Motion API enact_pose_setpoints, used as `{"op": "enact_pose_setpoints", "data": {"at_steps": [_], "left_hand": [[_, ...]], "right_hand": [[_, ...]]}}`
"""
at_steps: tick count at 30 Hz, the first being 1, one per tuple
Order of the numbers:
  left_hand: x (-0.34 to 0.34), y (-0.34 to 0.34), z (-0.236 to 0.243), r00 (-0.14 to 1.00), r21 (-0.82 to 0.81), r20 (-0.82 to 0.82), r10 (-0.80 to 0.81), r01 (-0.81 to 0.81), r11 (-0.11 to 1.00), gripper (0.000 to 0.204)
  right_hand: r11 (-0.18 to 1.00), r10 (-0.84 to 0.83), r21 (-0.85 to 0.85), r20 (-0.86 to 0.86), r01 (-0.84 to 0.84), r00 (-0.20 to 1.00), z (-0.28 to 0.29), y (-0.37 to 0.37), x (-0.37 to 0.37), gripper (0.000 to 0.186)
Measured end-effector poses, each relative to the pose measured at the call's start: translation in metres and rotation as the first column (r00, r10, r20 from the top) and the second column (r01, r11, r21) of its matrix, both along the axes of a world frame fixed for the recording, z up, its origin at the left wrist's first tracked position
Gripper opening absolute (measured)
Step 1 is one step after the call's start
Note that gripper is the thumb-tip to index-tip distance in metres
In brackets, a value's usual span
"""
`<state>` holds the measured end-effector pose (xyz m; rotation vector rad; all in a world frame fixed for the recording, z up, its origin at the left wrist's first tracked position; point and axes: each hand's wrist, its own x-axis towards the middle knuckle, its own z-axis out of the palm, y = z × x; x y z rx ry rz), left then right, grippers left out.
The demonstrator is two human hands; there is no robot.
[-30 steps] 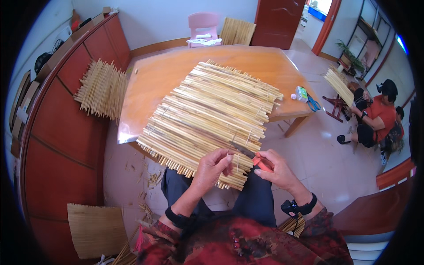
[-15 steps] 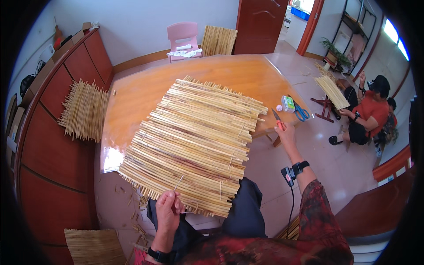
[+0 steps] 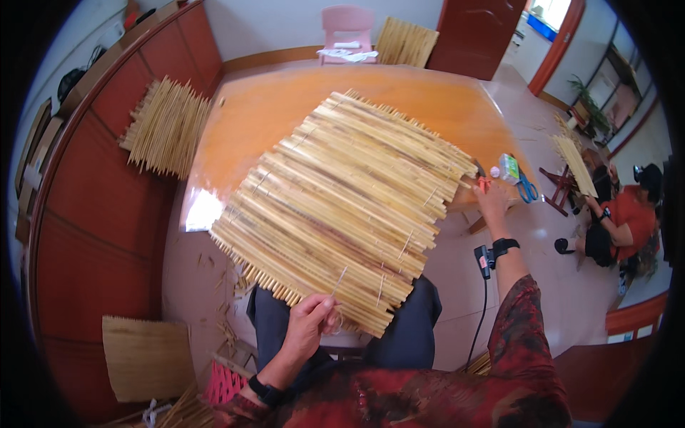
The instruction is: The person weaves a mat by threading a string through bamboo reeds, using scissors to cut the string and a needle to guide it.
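A: Your stick mat (image 3: 342,207) reaches from your lap out over the table (image 3: 250,128), yeah?

B: Yep. Way left of it, a cardboard box (image 3: 84,93), contents hidden. By its near edge, your left hand (image 3: 310,321) pinches a needle-like tool (image 3: 339,280), a loop of thread (image 3: 340,322) beside it.

A: So you're handling the cutter between stitches?

B: My guess too. Off the mat's right corner, your right hand (image 3: 491,202) grips orange-handled snips (image 3: 484,185), hands well apart. Next move calls for keeping blades off the thread imo. Further right: small box (image 3: 509,168), can't tell what's inside, then blue-handled scissors (image 3: 527,188).
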<state>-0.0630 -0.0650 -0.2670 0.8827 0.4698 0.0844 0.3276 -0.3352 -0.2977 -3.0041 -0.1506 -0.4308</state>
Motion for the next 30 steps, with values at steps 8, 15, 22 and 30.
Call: {"op": "enact_pose_setpoints", "data": {"at_steps": [8, 15, 22, 30], "left_hand": [[-0.015, -0.001, 0.000, 0.989, -0.003, 0.130, -0.077, 0.078, 0.997, 0.022], [-0.024, -0.013, 0.010, 0.953, 0.116, 0.183, -0.242, 0.223, 0.968, 0.017], [-0.041, -0.009, 0.002, 0.891, 0.487, 0.178, -0.418, 0.289, 0.824, 0.018], [-0.038, 0.013, 0.003, 0.904, 0.946, 0.323, -0.279, -0.313, 0.082, 0.046]], "right_hand": [[0.419, 0.839, 0.284, 0.243, -0.863, 0.487, 0.062, 0.064, -0.187, 0.018], [0.180, 0.896, 0.966, -0.082, -0.188, 0.437, 0.072, 0.114, -0.328, 0.022], [0.034, 0.844, 0.994, -0.083, 0.101, 0.530, 0.090, 0.130, -0.338, 0.017], [-0.011, 0.836, 0.989, -0.073, 0.150, 0.543, 0.136, 0.115, -0.302, 0.019]]}}
